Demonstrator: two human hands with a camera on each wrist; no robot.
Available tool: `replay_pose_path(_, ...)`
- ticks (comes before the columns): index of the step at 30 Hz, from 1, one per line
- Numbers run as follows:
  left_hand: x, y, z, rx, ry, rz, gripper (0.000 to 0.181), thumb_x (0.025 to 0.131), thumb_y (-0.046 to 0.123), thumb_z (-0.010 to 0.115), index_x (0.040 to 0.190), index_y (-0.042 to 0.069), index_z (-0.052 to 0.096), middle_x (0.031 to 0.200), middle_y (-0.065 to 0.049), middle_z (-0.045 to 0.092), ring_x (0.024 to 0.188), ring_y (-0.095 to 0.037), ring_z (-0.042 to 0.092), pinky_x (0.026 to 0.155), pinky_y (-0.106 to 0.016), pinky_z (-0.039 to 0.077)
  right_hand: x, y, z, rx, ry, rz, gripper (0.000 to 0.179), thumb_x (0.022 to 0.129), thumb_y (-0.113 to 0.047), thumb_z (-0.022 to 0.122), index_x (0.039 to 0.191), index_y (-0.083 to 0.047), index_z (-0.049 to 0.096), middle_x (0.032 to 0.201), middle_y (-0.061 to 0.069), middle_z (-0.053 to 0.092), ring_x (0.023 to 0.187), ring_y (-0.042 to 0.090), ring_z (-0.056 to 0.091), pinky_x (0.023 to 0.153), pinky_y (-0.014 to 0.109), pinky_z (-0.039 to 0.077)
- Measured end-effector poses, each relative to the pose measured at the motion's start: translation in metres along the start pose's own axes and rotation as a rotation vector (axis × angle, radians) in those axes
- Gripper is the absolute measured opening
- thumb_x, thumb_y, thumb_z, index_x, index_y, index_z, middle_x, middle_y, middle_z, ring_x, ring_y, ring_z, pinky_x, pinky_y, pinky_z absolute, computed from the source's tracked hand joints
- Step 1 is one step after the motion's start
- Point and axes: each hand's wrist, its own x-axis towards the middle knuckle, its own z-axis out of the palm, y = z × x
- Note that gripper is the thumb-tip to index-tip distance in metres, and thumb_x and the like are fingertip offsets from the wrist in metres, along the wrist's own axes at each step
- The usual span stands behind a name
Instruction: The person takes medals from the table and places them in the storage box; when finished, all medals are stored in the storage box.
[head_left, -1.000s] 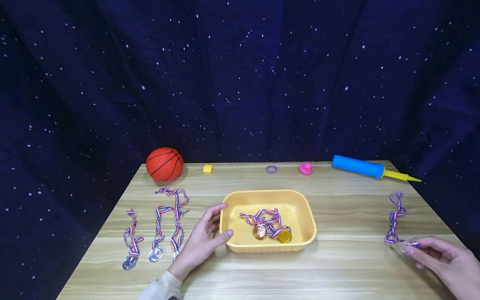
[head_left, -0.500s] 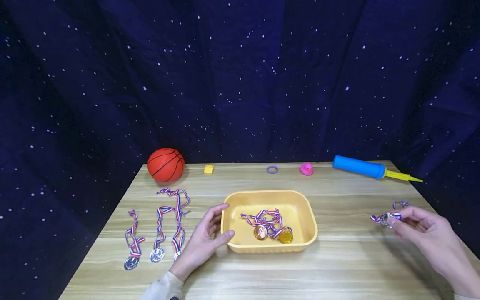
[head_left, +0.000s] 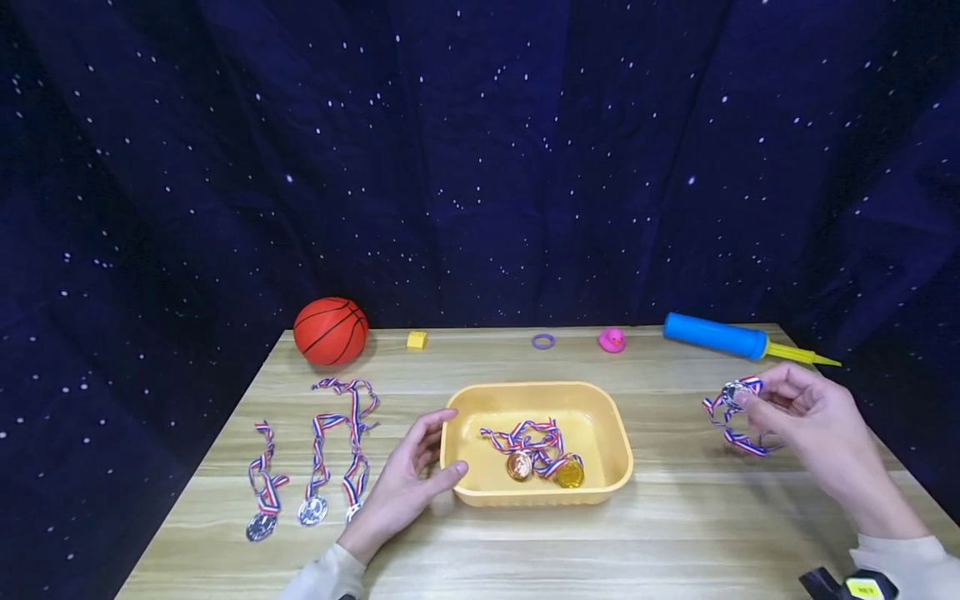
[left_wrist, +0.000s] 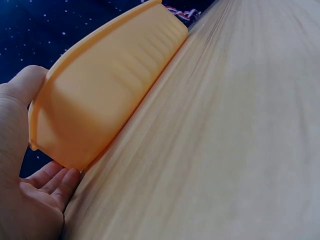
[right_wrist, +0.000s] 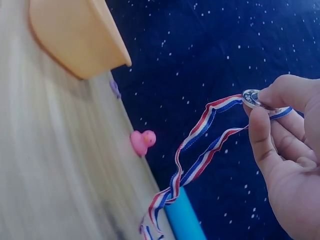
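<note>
My left hand (head_left: 408, 479) holds the left end of a yellow plastic basin (head_left: 540, 497); in the left wrist view its thumb is at the rim of the basin (left_wrist: 105, 85) and the other fingers lie low by its base. Inside lie a bronze medal (head_left: 519, 466) and a gold medal (head_left: 570, 474) with tangled striped ribbons. Raised over the table's right side, my right hand (head_left: 813, 425) pinches a silver medal (head_left: 733, 394) between thumb and fingers. Its red, white and blue ribbon (right_wrist: 202, 122) dangles in a loop in the right wrist view.
Silver medals (head_left: 312, 510) with ribbons lie at the left, one partly behind my left hand. Along the back edge are a toy basketball (head_left: 331, 332), yellow block (head_left: 416, 340), purple ring (head_left: 543, 342), pink duck (head_left: 612, 340) and blue pump (head_left: 715, 335). A dark starry curtain (head_left: 480, 167) hangs behind.
My right hand has lifted the silver medal off the table and carried it leftward and away from me, its ribbon now hanging. My left hand and the basin have stayed put.
</note>
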Motion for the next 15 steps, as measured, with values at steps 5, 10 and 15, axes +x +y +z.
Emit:
replay_pose_path(5,0.0,-0.001,0.001,-0.003,0.001,-0.001,0.077,0.095,0.017,0.09,0.161,0.026,0.052,0.17,-0.011,0.051,0.154,-0.033,0.052,0.125,-0.038,0.046,0.011,-0.012,0.008,-0.057,0.003,0.0,0.012,0.104,-0.006,0.079,0.111,0.0,0.07,0.104,-0.012,0.083,0.082,0.009,0.078,0.072,0.022,0.064)
replay_pose_path(10,0.0,-0.001,0.001,-0.01,-0.001,0.003,0.077,0.095,0.016,0.089,0.161,0.025,0.051,0.167,-0.014,0.053,0.153,-0.034,0.053,0.125,-0.038,0.046,0.022,-0.023,0.014,-0.047,0.011,-0.048,0.01,0.104,-0.005,0.079,0.11,-0.003,0.071,0.102,-0.014,0.083,0.074,0.01,0.075,0.073,0.018,0.06)
replay_pose_path(15,0.0,-0.001,0.0,-0.009,0.001,0.007,0.077,0.095,0.016,0.089,0.162,0.025,0.051,0.166,-0.015,0.054,0.153,-0.034,0.053,0.123,-0.033,0.047,0.035,-0.043,0.021,0.013,0.02,-0.075,0.012,0.102,-0.004,0.08,0.111,-0.001,0.072,0.103,-0.011,0.084,0.075,0.011,0.076,0.073,0.019,0.062)
